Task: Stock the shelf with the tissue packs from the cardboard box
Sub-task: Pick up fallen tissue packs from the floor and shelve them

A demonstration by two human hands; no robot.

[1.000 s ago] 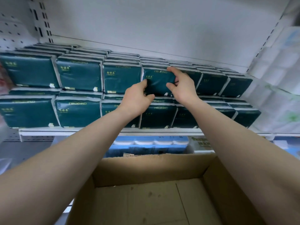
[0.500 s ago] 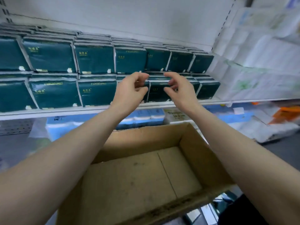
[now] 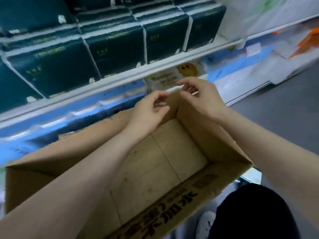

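Observation:
Dark green tissue packs (image 3: 114, 44) stand in stacked rows on the white shelf (image 3: 155, 68) at the top of the head view. Below them the brown cardboard box (image 3: 215, 140) lies open, and its visible inside shows only bare cardboard. My left hand (image 3: 148, 111) hovers over the box's far wall with loosely curled fingers and nothing in it. My right hand (image 3: 202, 97) hangs just to its right, above the far right corner, fingers also loosely curled and holding nothing. Neither hand touches a pack.
Blue-and-white packs (image 3: 86, 111) fill the lower shelf behind the box. White wrapped goods (image 3: 259, 12) stand at the right end, with an orange item (image 3: 309, 38) farther right. Grey floor (image 3: 284, 104) lies to the right. A dark trouser leg (image 3: 250, 214) and a white shoe (image 3: 206, 223) are bottom right.
Both hands let go of the green pack on the upper row and drew back down over the box. The view tilted down and to the right.

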